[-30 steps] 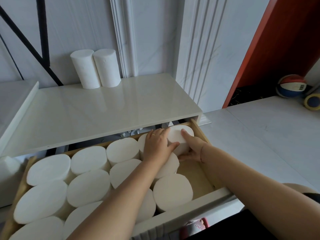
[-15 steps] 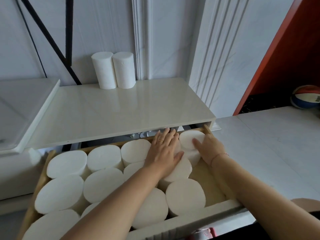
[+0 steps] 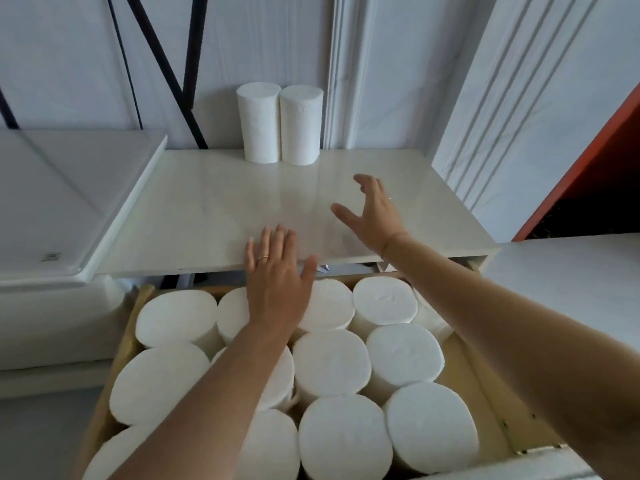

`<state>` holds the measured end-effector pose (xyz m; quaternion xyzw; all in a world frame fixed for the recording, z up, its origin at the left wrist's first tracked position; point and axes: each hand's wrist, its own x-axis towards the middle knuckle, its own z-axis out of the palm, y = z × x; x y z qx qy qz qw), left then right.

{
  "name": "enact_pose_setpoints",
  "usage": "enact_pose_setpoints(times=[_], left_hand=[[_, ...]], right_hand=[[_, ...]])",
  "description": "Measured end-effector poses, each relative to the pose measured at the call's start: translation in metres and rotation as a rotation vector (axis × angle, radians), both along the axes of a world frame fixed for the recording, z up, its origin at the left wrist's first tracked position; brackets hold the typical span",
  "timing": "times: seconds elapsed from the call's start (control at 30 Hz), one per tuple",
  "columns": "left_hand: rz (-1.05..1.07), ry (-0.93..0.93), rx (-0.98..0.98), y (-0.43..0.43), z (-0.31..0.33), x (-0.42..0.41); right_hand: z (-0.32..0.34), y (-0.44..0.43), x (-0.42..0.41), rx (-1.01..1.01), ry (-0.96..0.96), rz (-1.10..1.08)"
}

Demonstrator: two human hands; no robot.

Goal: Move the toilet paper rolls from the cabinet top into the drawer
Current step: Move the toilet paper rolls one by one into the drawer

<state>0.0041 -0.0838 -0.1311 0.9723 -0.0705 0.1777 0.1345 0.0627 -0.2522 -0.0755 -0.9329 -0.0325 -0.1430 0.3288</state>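
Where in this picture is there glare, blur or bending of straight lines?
Head view: the glossy cabinet top faintly mirrors the two rolls, with no hard glare; the right hand looks slightly motion-blurred; the wide lens tilts the wall mouldings at the right; shadows are soft.

No text, brand or number can be read anywhere. The only marking is a small dark label, squarish and patterned like a scan code. It sits near the front left corner of the white slab on the left of the scene. It is too small and blurred to make out any characters.
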Motion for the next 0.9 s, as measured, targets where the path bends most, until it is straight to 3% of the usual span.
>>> enact_pose_setpoints(times=[0.37,0.9], left_hand=[[0.034,0.032,-0.013,0.003,0.001,0.0],[0.079,-0.024,-0.085,-0.001,-0.007,0.004]], right_hand=[[-0.01,0.037,0.143,0.391,0.098,-0.064],[-0.003,0.048,0.227,0.623,0.079,0.075]])
